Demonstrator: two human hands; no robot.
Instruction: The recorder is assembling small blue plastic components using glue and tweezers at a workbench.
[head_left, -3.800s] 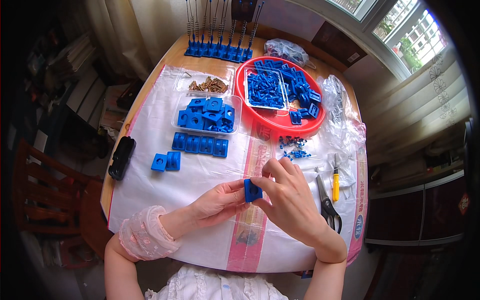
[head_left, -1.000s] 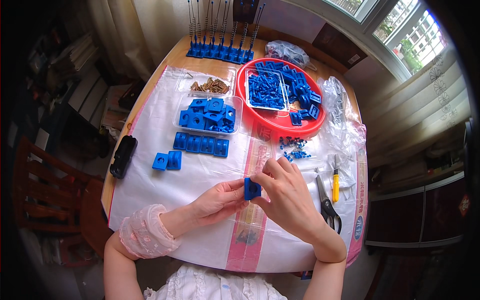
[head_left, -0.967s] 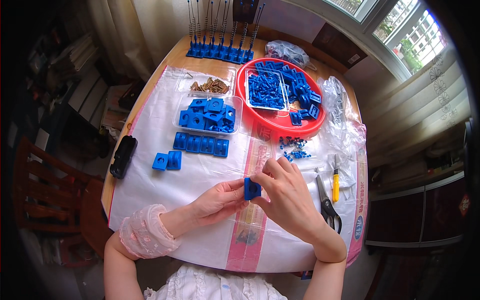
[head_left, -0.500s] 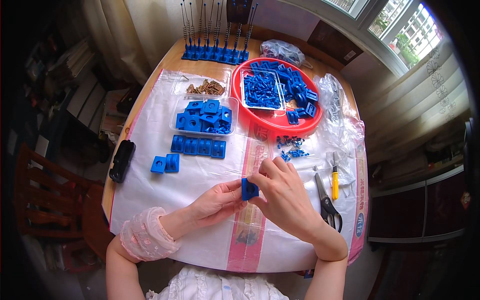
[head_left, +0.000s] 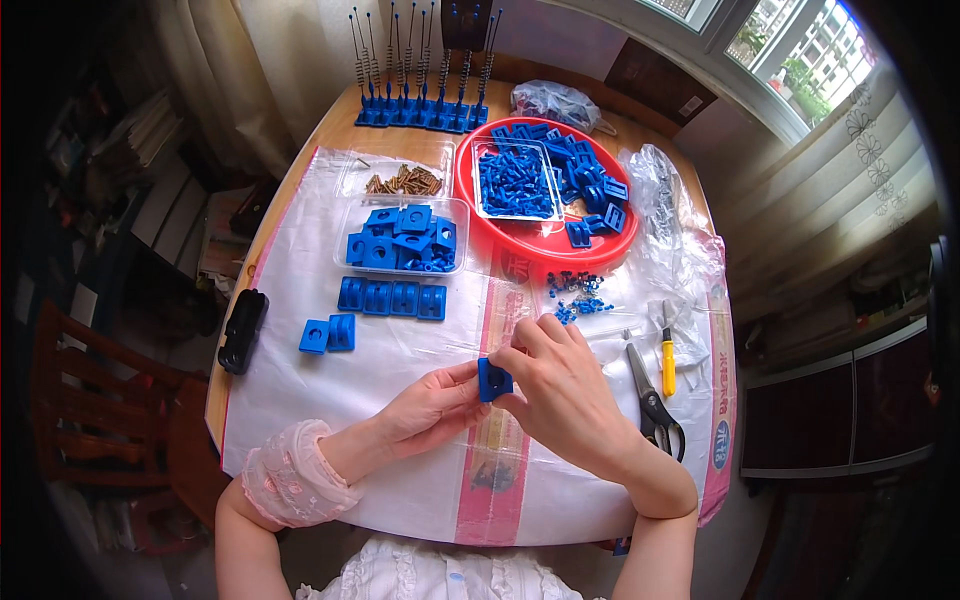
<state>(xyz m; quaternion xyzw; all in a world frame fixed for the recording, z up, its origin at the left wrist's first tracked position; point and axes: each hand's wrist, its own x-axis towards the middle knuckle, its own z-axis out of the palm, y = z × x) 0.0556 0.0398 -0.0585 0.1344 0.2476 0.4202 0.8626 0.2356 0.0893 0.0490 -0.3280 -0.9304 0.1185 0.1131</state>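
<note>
Over the middle of the table, a square blue plastic piece with a round hole [head_left: 495,381] is held between my two hands. My left hand [head_left: 432,408] pinches its left edge with the fingertips. From the right, my right hand [head_left: 560,395] grips the same piece, its thumb below and its fingers curled over the top; the back of the hand hides part of the grip. Small blue and metal bits [head_left: 578,297] lie beyond my right hand. To the left, several blue blocks stand in a row [head_left: 391,298], with a blue pair [head_left: 328,335] nearer to me.
A clear box of blue plates [head_left: 405,240] stands beyond the row, with brass-coloured pins [head_left: 404,181] behind it. A red round tray [head_left: 540,247] bears more blue parts. Scissors [head_left: 655,405] and a yellow-handled knife [head_left: 668,362] lie at right; a black case [head_left: 243,332] sits at left.
The whole view has shifted slightly. Both hands keep hold of the blue piece, with almost no change in their grip.
</note>
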